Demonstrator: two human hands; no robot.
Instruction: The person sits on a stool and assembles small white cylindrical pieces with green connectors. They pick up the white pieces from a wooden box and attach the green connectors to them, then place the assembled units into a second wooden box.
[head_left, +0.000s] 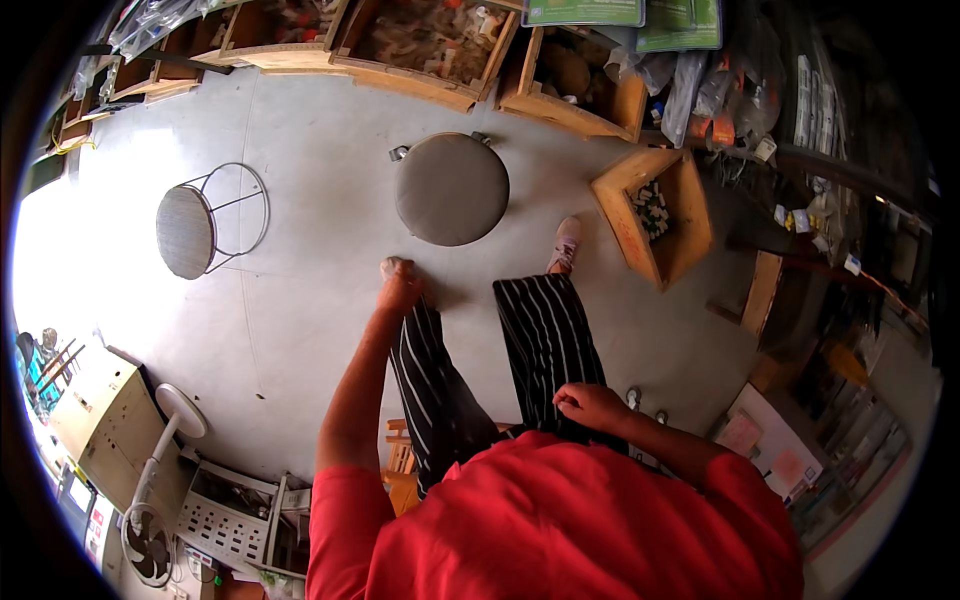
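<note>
My left arm reaches down beside my left leg, and my left hand [402, 288] is low near the shin. A pale, pinkish patch shows at its far end, perhaps the toe of my left shoe; the fingers cannot be made out. My right hand [592, 406] rests by my right thigh with its fingers curled in, and nothing shows in it. I wear black trousers with white stripes [545, 325]. A pink shoe [567, 240] is on my right foot. Just beyond my feet stands a round stool with a grey padded seat [452, 190].
A wire-framed round stool [186, 232] lies tipped at the left. Wooden bins [425, 85] line the far side. An open wooden box [690, 235] with small pieces stands at the right. A white standing fan [150, 470] and a cabinet [100, 425] are at the near left.
</note>
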